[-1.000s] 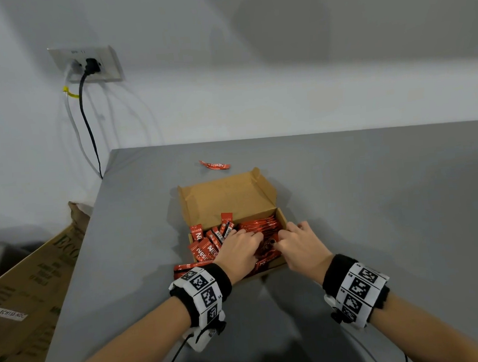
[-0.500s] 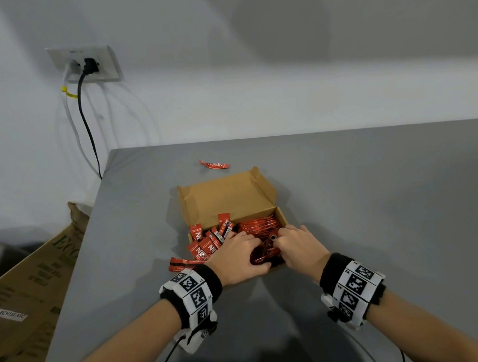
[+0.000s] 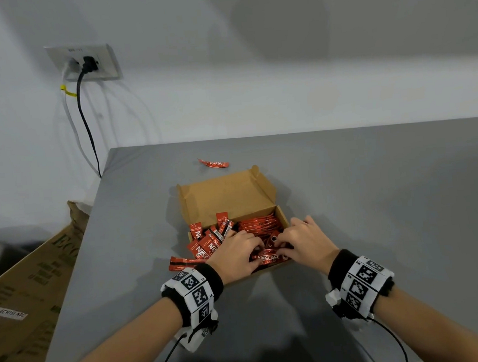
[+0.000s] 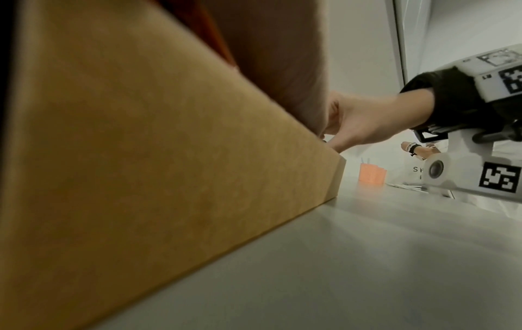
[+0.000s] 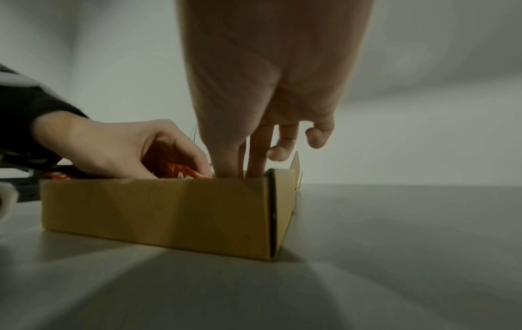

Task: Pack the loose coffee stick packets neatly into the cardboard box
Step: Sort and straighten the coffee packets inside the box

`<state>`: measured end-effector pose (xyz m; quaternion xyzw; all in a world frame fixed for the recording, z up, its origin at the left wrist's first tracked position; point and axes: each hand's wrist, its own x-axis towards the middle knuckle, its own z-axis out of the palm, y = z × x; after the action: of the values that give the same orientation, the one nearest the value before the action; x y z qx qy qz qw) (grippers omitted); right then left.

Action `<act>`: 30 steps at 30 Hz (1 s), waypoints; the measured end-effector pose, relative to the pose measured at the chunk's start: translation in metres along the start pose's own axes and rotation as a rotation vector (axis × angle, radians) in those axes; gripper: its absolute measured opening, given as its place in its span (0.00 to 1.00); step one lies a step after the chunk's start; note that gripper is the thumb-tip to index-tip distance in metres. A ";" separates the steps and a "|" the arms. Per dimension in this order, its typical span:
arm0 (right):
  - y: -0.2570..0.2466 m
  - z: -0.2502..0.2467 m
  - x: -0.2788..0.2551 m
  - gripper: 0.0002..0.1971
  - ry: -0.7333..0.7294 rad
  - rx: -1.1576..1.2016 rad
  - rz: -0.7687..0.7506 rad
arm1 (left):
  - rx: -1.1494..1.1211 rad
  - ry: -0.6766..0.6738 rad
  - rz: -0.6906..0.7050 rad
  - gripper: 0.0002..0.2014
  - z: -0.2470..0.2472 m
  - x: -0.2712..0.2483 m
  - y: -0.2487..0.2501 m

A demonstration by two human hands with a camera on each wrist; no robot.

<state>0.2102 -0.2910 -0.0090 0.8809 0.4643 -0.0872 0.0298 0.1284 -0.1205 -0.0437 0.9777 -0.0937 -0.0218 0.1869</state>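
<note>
An open cardboard box [image 3: 224,196] sits on the grey table [image 3: 375,199], its lid folded back. Red coffee stick packets [image 3: 259,224] lie stacked in its right half, and others [image 3: 205,239] stand jumbled at its left. Both hands are at the box's near edge. My left hand [image 3: 233,256] curls over a bundle of packets [image 3: 269,260], seen in the right wrist view [image 5: 180,173]. My right hand [image 3: 304,240] pinches the same bundle; its thumb and forefinger dip behind the box wall [image 5: 155,207]. A few packets [image 3: 181,263] spill over the near left corner. One loose packet [image 3: 213,163] lies beyond the box.
The table's left edge drops off next to a large brown carton [image 3: 28,294] on the floor. A wall socket [image 3: 91,64] with a black cable hangs at the back left. An orange object [image 4: 371,176] stands far off to the right.
Both hands have drawn back to the box's near edge with the bundle. A packet's label now faces up between them. More packets hang over the near left corner.
</note>
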 end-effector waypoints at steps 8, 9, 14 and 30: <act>-0.010 0.001 0.006 0.11 0.077 -0.176 -0.116 | 0.050 -0.022 -0.021 0.21 0.001 0.002 0.001; -0.012 -0.002 0.005 0.09 0.050 -0.176 -0.121 | 0.055 -0.025 -0.021 0.21 0.002 0.002 0.001; -0.015 -0.006 0.006 0.05 -0.056 -0.155 -0.044 | 0.071 -0.025 -0.017 0.23 0.001 0.002 0.001; 0.003 -0.004 0.012 0.11 -0.064 0.219 -0.068 | 0.074 -0.010 0.048 0.13 0.000 -0.001 0.005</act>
<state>0.2198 -0.2829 -0.0077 0.8593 0.4805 -0.1666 -0.0549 0.1263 -0.1250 -0.0421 0.9812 -0.1190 -0.0188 0.1507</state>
